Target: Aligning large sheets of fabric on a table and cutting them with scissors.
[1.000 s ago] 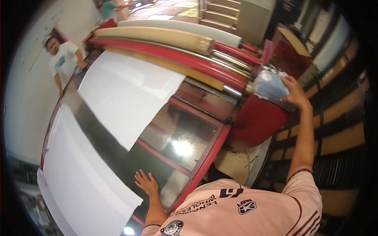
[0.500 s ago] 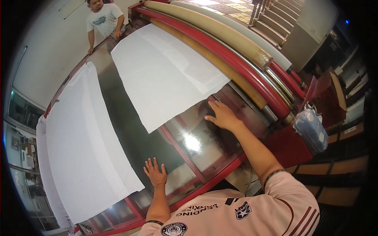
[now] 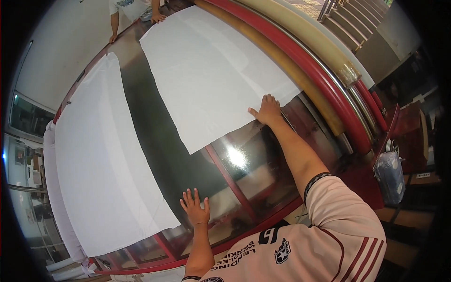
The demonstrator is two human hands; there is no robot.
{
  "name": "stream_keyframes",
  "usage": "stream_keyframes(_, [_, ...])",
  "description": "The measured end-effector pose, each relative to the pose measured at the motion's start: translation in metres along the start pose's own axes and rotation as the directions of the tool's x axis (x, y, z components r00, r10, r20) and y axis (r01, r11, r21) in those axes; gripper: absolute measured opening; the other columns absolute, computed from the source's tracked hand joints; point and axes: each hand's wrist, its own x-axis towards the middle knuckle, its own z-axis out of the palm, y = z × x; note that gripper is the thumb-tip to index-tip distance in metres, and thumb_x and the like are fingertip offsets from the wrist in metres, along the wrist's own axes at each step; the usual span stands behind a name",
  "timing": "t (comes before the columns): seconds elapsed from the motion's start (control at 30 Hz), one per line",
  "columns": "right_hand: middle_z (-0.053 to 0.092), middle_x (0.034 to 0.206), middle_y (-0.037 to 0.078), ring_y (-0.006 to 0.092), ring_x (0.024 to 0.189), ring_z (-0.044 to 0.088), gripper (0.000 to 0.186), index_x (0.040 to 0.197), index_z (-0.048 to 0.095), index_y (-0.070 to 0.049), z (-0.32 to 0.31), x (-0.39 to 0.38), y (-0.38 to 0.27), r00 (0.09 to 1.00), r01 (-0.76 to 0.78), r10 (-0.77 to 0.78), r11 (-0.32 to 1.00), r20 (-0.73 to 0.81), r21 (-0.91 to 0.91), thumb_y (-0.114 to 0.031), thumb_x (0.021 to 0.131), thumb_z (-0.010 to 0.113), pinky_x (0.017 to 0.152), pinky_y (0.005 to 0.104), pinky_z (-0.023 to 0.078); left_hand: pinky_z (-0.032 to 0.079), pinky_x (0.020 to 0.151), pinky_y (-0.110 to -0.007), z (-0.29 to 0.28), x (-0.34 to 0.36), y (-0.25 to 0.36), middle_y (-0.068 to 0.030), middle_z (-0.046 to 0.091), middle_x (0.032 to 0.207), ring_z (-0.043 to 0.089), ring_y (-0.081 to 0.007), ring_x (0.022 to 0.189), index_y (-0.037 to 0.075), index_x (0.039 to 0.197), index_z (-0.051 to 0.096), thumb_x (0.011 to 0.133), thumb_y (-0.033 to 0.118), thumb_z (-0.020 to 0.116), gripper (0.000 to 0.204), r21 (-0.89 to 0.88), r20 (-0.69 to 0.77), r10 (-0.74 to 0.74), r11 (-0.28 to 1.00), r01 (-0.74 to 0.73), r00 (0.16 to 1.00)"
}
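Note:
Two white sheets lie flat on a big red-framed machine table with a glossy top. My right hand rests on the near edge of the right sheet, close to its right corner, fingers laid flat and thumb out to the side. On the dark strip between the sheets, my left hand lies palm down with its fingers spread, just right of the near corner of the left sheet. Neither hand grips anything.
A co-worker's hand rests at the table's far edge. Along the right side run long red, tan and metal rollers. A plastic-wrapped blue bundle hangs at the right, and stairs rise beyond. A white fabric roll lines the left side.
My right hand has moved from the bare tabletop onto the right sheet's edge. The left hand stays spread on the table. The view has tilted lower, and the co-worker's head is out of frame.

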Motion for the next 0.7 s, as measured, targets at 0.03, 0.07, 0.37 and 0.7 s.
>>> stream_keyframes(0.03, [0.028, 0.157, 0.025, 0.0366, 0.147, 0.026, 0.107, 0.151, 0.025, 0.010, -0.002, 0.000, -0.001, 1.000, -0.007, 0.007, 1.000, -0.011, -0.009, -0.073, 0.089, 0.049, 0.120, 0.0483, 0.024, 0.013, 0.122, -0.055, 0.000, 0.000, 0.000, -0.0148, 0.035, 0.158, 0.023, -0.0347, 0.150, 0.012, 0.148, 0.046, 0.096, 0.039, 0.057, 0.060, -0.001, -0.005, 0.003, 1.000, -0.003, 1.000])
stream_keyframes(0.07, [0.028, 0.157, 0.025, 0.0366, 0.147, 0.026, 0.107, 0.151, 0.025, 0.010, -0.005, 0.001, -0.001, 1.000, 0.003, -0.003, 1.000, -0.020, -0.004, -0.073, 0.089, 0.049, 0.120, 0.0483, 0.024, 0.013, 0.122, -0.056, -0.001, 0.001, 0.000, -0.0149, 0.036, 0.157, 0.024, -0.0348, 0.150, 0.012, 0.148, 0.046, 0.096, 0.039, 0.057, 0.060, -0.003, -0.012, 0.006, 1.000, -0.007, 1.000])
stream_keyframes(0.37, [0.012, 0.165, 0.020, 0.0332, 0.154, 0.010, 0.106, 0.157, 0.013, 0.004, -0.011, -0.015, -0.005, 0.992, -0.070, 0.063, 0.996, 0.114, 0.062, -0.071, 0.090, 0.049, 0.123, 0.0513, 0.013, 0.012, 0.121, -0.057, -0.001, 0.000, -0.003, -0.0157, 0.035, 0.158, 0.024, -0.0357, 0.149, 0.012, 0.148, 0.046, 0.096, 0.041, 0.056, 0.061, -0.009, -0.020, 0.026, 1.000, -0.026, 0.999])
stream_keyframes(0.7, [0.020, 0.163, 0.023, 0.0382, 0.152, 0.016, 0.085, 0.153, 0.028, 0.003, 0.096, -0.327, -0.070, 0.974, 0.180, -0.161, 0.977, -0.160, 0.113, -0.050, 0.093, 0.057, 0.122, 0.0527, 0.013, 0.007, 0.119, -0.061, -0.004, -0.009, -0.012, -0.0197, 0.029, 0.159, 0.017, -0.0387, 0.151, 0.008, 0.151, 0.039, 0.096, 0.048, 0.053, 0.070, -0.061, -0.045, 0.070, 0.996, -0.072, 0.997])
